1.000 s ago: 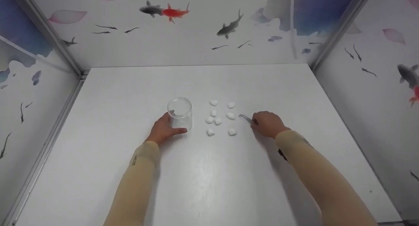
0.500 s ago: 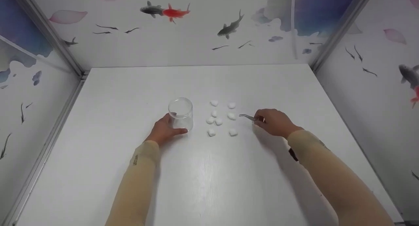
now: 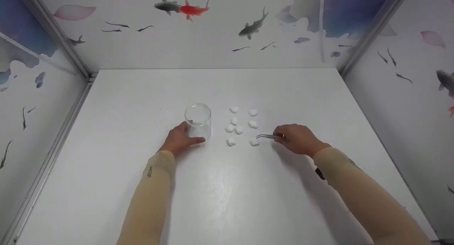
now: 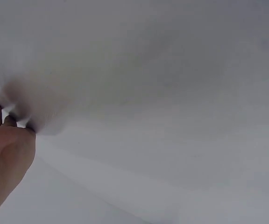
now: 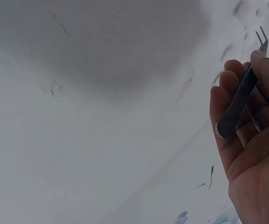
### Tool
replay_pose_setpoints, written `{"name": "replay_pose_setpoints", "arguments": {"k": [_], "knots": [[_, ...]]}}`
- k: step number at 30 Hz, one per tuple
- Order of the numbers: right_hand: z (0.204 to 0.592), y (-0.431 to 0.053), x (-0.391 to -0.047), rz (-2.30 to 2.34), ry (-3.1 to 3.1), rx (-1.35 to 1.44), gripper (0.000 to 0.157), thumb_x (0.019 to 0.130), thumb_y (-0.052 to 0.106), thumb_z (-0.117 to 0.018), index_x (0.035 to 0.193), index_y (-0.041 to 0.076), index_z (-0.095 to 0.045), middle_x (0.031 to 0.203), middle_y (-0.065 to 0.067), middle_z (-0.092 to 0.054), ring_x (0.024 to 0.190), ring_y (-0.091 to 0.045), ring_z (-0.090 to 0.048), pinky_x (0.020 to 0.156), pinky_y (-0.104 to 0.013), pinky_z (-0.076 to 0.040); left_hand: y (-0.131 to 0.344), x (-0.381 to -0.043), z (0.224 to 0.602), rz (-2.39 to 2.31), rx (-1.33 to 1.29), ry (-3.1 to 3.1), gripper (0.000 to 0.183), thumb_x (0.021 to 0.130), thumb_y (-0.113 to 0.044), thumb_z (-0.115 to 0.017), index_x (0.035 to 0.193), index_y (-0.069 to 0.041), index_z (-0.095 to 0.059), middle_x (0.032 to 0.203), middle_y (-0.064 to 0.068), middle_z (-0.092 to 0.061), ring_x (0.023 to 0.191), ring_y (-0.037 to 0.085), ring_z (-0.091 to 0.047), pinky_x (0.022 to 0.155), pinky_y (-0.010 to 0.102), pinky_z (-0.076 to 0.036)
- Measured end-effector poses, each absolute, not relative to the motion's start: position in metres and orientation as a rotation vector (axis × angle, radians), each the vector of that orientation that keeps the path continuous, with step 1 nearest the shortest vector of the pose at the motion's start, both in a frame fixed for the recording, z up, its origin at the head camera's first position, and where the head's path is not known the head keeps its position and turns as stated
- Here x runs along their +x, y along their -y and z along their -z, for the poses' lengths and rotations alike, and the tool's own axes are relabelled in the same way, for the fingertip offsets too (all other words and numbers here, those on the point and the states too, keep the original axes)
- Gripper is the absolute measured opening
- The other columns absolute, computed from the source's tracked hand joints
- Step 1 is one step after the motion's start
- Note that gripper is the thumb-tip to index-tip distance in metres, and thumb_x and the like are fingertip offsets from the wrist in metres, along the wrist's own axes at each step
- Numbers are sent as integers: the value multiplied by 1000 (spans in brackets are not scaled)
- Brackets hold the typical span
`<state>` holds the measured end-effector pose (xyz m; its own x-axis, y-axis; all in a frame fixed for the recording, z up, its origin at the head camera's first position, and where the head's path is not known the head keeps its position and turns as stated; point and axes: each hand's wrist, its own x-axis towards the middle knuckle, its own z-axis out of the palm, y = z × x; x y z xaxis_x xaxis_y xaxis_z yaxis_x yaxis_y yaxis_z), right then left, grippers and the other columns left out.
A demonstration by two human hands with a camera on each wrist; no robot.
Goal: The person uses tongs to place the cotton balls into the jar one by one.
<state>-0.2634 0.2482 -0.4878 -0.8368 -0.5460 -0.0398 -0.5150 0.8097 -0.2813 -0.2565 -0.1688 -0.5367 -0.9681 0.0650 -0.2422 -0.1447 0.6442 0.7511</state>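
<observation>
On the white table stands an upright clear jar (image 3: 198, 122), open at the top. My left hand (image 3: 180, 139) grips it low down from the left, with the thumb across its near side; the left wrist view shows only part of that hand (image 4: 8, 154). Bent-tip metal tweezers (image 3: 266, 136) are pinched in my right hand (image 3: 297, 138), their tips pointing left and slightly apart. Those tips overlap the space just above the nearest right cotton ball (image 3: 254, 142). In the right wrist view the tweezers (image 5: 241, 100) lie across the curled fingers, nothing between the tips.
Several other white cotton balls (image 3: 234, 121) lie between the jar and the tweezers, roughly in two columns. Printed panels (image 3: 212, 42) with fish and petals wall in the table (image 3: 220, 199) at the back and both sides.
My right hand has turned the tweezers and brought them toward me, from beside the middle right cotton ball to the nearest right one. The left hand stays on the jar.
</observation>
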Motion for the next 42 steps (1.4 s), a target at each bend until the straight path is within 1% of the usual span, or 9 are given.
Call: {"name": "replay_pose_setpoints", "arguments": {"k": [6,13,20,25,30,34,42], "knots": [[492,-245,-261,365,-2887,-982,10,90,13,-76,99,17,-74,88,9,-68,77,-12,-62,70,-36,-55,167,-257,539,-1212,-82,-2628,100,77,-53,-82,156,-14,-33,157,10,-37,147,31,-25,120,48,-19],[497,-242,-261,321,-2922,-1085,11,88,10,-77,99,13,-76,88,6,-70,77,-12,-64,71,-34,-56,169,-259,540,-1203,-85,-2637,102,76,-54,-83,156,-13,-33,157,12,-36,147,32,-25,120,49,-20],[506,-241,-261,320,-3014,-1167,9,87,8,-77,94,11,-78,83,4,-72,72,-12,-66,65,-33,-57,170,-261,544,-1225,-74,-2642,102,74,-55,-84,154,-13,-37,154,11,-41,145,31,-30,119,48,-22],[508,-241,-263,328,-3058,-1252,7,86,8,-77,91,11,-79,79,3,-72,68,-12,-66,59,-32,-57,170,-260,545,-1190,-85,-2653,104,73,-58,-83,155,-13,-35,155,12,-40,145,32,-28,119,49,-22],[504,-242,-263,371,-3087,-1298,6,85,7,-76,88,12,-78,75,4,-69,63,-12,-64,54,-32,-55,169,-258,541,-1177,-90,-2651,104,76,-58,-81,156,-13,-33,156,13,-37,146,34,-26,120,51,-21],[499,-244,-263,379,-3093,-1306,7,86,6,-75,88,12,-78,75,4,-69,62,-11,-64,54,-31,-54,168,-257,537,-1163,-102,-2654,103,76,-58,-80,156,-13,-33,156,13,-37,146,35,-26,119,51,-22],[479,-234,-273,358,-3117,-1316,8,87,5,-74,87,12,-78,74,2,-69,62,-13,-65,53,-34,-55,169,-257,542,-1166,-82,-2660,103,75,-61,-80,155,-13,-35,155,14,-39,145,35,-28,119,50,-23]]}}
